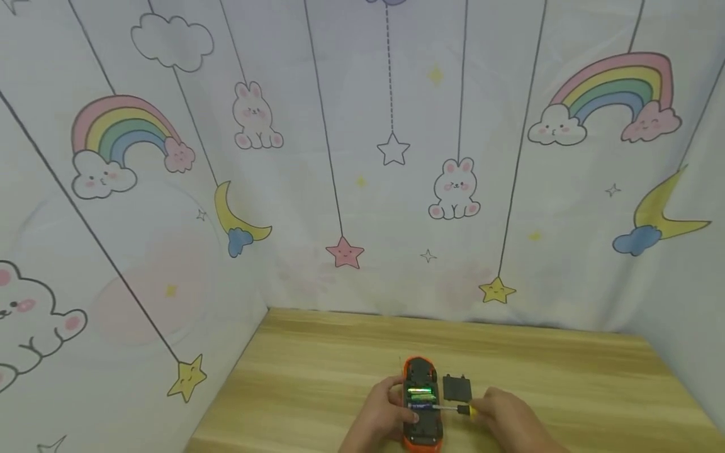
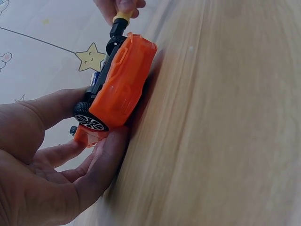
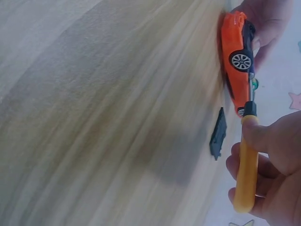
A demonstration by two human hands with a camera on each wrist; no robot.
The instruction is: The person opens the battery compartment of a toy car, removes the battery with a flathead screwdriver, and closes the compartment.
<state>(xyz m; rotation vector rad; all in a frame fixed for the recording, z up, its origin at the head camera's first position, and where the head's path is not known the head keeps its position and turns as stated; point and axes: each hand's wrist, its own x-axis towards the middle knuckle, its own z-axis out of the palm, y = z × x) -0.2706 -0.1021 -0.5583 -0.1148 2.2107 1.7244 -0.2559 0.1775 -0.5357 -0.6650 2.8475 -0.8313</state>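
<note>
An orange toy car (image 1: 421, 431) lies upside down on the table, its black underside up and its battery compartment uncovered. Several batteries (image 1: 421, 397) sit inside. My left hand (image 1: 384, 412) grips the car from its left side; the left wrist view shows thumb and fingers round the body (image 2: 124, 80) near a wheel. In my right hand (image 1: 501, 412) is a screwdriver (image 3: 246, 165) with a yellow handle and black collar, pinched between thumb and fingers. Its metal shaft (image 1: 446, 408) reaches over the compartment at the blue battery; whether the tip touches it I cannot tell.
A black battery cover (image 1: 457, 388) lies flat on the wooden table (image 1: 317, 352), just right of the car. White cloth walls (image 1: 396, 207) printed with rainbows, rabbits and stars stand behind the table and at both sides.
</note>
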